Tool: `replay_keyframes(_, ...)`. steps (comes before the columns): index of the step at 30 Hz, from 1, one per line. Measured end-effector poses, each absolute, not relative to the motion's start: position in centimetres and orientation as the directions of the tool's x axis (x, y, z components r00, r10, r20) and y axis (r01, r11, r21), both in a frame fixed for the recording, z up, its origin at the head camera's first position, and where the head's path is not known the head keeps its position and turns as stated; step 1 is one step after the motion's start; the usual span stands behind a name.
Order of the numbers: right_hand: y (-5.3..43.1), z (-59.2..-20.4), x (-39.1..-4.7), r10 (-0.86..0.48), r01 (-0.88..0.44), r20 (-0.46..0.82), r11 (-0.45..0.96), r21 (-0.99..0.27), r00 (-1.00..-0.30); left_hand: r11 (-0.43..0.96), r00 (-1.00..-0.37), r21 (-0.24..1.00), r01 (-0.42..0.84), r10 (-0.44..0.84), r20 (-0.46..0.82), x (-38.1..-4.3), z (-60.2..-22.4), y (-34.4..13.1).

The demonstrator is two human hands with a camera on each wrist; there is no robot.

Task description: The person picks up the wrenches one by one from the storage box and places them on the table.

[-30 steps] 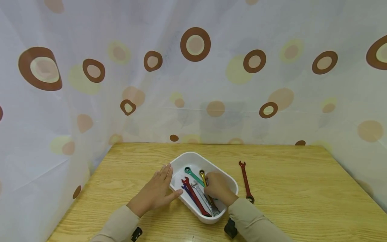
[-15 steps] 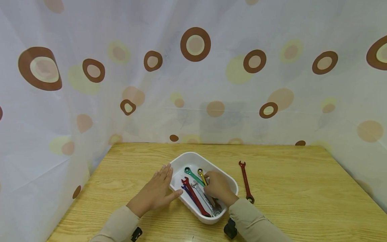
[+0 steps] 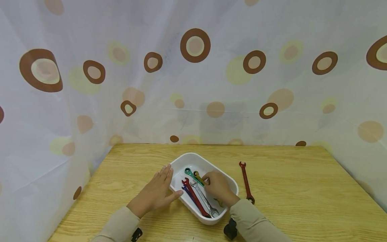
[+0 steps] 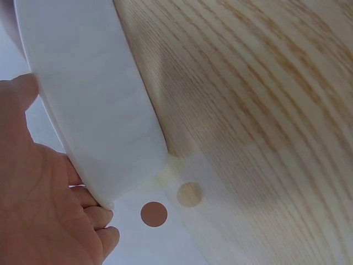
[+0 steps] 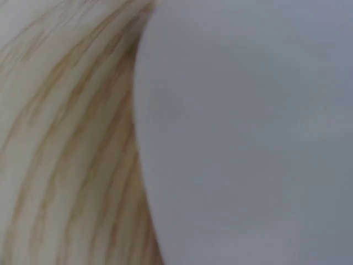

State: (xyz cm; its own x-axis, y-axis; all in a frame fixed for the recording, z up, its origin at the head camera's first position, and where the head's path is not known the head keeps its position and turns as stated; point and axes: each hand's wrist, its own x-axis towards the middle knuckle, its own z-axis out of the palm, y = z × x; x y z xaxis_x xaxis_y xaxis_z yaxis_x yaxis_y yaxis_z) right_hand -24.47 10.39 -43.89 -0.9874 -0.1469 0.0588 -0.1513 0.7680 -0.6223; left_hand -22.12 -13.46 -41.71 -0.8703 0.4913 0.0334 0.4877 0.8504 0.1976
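Note:
A white plastic bin point(image 3: 208, 220) sits at an angle on the table, several combination wrenches inside. My left hand point(image 3: 155, 192) rests on its left rim with fingers and thumb extended; in the left wrist view the fingertips point(image 4: 101, 217) lie along the rim. My right hand point(image 3: 220, 187) reaches into the bin and pinches a yellow wrench point(image 3: 197, 176), whose ring end points far left. Across the green wrench point(image 3: 188, 171) lies that yellow end. Left of the right hand are a silver wrench point(image 3: 203, 197), a red wrench point(image 3: 196, 200) and a purple wrench point(image 3: 187, 190).
Right of the bin, another red wrench point(image 3: 246, 181) lies on the wooden table point(image 3: 290, 188). A patterned curtain point(image 3: 223, 84) stands behind the table and along its sides. The bin's outer wall point(image 5: 248, 138) fills most of the right wrist view.
The yellow wrench has shifted left in the right hand, its ring end swinging over the green wrench. The left hand and bin have stayed put.

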Motion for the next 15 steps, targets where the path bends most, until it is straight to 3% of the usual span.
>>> replay_keyframes(7, 10.6, -43.1, -24.3, -0.134, -0.093, 0.005, 0.66, -0.746, -0.991, 0.851, -0.87, 0.194, 0.487, 0.492, 0.029, -22.1, -41.6, -13.4)
replay_keyframes(15, 11.1, -41.3, -24.2, -0.118, -0.08, 0.01, 0.607, -0.791, -0.993, 0.854, -0.872, 0.194, 0.483, 0.488, 0.025, -22.0, -41.5, -13.3)
